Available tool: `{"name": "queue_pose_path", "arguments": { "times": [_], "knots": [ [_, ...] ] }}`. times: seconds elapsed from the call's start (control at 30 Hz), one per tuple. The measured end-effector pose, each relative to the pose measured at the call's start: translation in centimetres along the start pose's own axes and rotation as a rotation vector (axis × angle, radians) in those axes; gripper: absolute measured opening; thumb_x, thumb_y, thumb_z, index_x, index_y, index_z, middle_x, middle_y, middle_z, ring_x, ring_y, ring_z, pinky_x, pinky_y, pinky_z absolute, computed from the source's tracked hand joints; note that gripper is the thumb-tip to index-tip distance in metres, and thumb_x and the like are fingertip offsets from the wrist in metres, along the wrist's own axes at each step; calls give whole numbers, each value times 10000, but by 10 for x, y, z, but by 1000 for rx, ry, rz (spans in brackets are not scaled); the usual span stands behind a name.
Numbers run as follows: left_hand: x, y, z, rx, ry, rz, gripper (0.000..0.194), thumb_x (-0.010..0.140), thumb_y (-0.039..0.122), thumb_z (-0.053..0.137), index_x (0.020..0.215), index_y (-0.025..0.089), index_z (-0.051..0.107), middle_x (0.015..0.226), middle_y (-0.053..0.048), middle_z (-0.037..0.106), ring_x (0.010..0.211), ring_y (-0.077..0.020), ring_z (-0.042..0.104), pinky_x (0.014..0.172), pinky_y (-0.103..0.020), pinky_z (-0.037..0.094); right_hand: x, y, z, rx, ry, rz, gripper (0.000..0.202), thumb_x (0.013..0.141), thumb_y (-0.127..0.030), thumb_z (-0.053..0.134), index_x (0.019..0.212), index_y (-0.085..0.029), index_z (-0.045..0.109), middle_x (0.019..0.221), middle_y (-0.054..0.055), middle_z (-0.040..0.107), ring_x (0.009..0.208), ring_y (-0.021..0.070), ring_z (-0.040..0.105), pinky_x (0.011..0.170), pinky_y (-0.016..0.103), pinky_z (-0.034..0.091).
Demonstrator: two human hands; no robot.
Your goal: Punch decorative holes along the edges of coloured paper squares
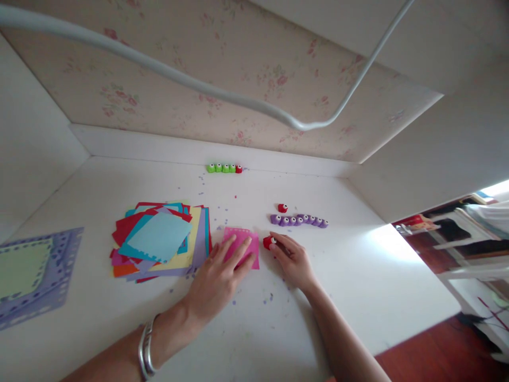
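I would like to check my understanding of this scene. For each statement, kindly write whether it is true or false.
1. The left hand is on the pink paper. True.
2. The right hand holds a purple punch. False: its fingers are on a red punch.
3. The green punches stand near the wall. True.
4. The bracelets are on the right wrist. False: they are on the left wrist.

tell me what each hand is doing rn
Left hand: open, spread on the pink paper.
Right hand: closed, fingers on a red craft punch.
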State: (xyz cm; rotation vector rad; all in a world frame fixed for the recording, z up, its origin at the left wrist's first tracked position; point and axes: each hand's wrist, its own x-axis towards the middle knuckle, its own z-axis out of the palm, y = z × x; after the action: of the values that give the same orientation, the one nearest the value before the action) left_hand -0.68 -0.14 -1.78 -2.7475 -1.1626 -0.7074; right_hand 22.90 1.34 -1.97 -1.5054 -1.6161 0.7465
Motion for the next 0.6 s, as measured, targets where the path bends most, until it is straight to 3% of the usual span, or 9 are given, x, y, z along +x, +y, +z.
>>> {"name": "queue_pose_path", "arguments": {
  "times": [0.17,0.4,0.6],
  "knots": [
    [1,-4,5,-84,18,77,415,919,62,410,1295,139,567,1356,-110,569,1292,-255,489,1032,-405,489,-1,12,2,134,-5,128,377,863,-416,627,1184,-219,650,1066,96,722,907,237,684,758,386,573],
    [0,-7,6,-140,23,77,456,872,15,463,1297,140,570,1423,-142,498,1369,-284,397,1066,-452,466,-2,6,2,86,-15,72,282,866,-385,633,1097,-226,665,1083,93,721,962,242,682,884,424,535],
    [1,-7,5,-166,16,98,449,878,28,463,1299,147,568,1436,-141,484,1383,-283,374,1060,-470,473,-1,5,2,113,-26,61,271,874,-386,627,1096,-234,659,1071,85,722,967,237,683,897,430,533]
  ]
}}
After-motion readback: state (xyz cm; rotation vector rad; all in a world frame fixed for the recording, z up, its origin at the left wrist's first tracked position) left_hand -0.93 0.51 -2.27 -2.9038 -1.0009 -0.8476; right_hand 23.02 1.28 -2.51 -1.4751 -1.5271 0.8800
